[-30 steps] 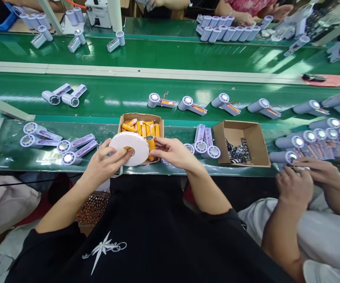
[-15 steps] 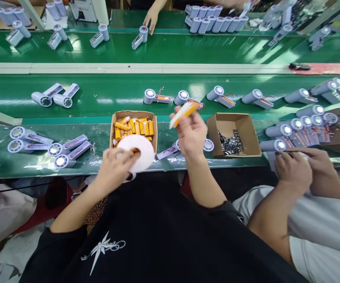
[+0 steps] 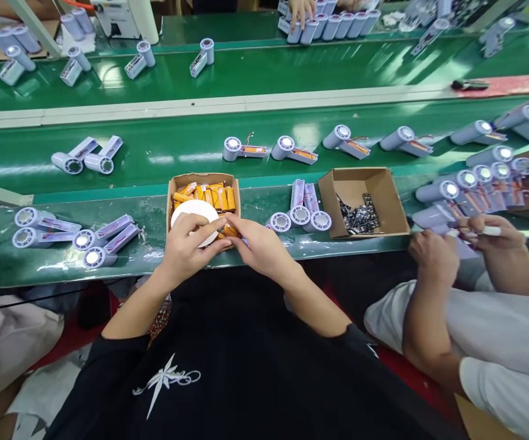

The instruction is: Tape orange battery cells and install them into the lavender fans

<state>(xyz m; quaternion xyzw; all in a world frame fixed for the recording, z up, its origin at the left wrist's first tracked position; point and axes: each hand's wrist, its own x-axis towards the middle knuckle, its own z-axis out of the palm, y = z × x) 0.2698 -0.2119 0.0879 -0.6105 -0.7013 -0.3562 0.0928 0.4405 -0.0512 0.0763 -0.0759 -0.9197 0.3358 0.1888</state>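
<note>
My left hand (image 3: 190,245) is closed on a white roll of tape (image 3: 194,214), held flat over the near edge of a small cardboard box (image 3: 202,180) full of orange battery cells. My right hand (image 3: 259,247) pinches an orange battery cell (image 3: 229,230) right beside the roll, fingers meeting those of the left hand. Three lilac handheld fan bodies (image 3: 300,212) lie on the green shelf just right of my right hand.
A second cardboard box (image 3: 360,201) with small dark parts stands to the right. More fan bodies (image 3: 83,233) lie at left and along the conveyor belt (image 3: 164,150). A co-worker's hands (image 3: 434,256) handle fans at right. Another person's hand (image 3: 301,9) reaches fans at the far side.
My right hand, which had lifted an orange cell up to the right, has come back down to the roll with a cell. The left hand kept the roll over the box.
</note>
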